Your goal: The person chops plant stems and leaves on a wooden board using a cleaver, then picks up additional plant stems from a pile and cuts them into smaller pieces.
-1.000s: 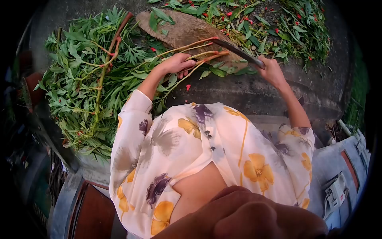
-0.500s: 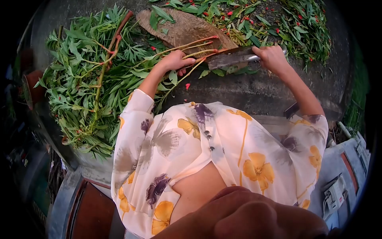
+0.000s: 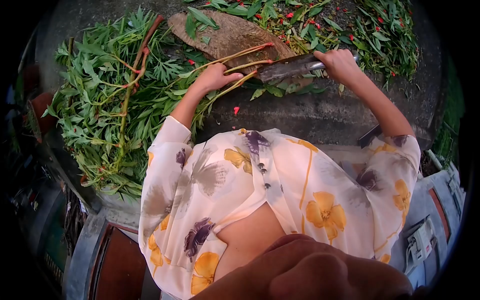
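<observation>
My left hand (image 3: pixel 218 78) is closed round a few leafy plant stems (image 3: pixel 245 51), whose reddish cut ends point right over a worn wooden chopping board (image 3: pixel 225 32). My right hand (image 3: pixel 340 65) grips the metal handle of a broad dark cleaver (image 3: pixel 282 70). Its blade lies close to the stem ends, at the board's lower right edge; whether it touches them I cannot tell. Leaves of the held stems run back into a large heap of uncut green plants (image 3: pixel 100 110) on the left.
Chopped leaves with red petals (image 3: pixel 382 35) are heaped behind and right of the board. A thick branching stem (image 3: pixel 124 120) lies on the left heap. The dark stone ledge (image 3: pixel 295 117) runs in front of my body. A reddish-brown pot (image 3: pixel 42 112) stands far left.
The cleaver and my right hand have shifted slightly up and left. The stems near the blade have changed position a little, and my left hand stays round them.
</observation>
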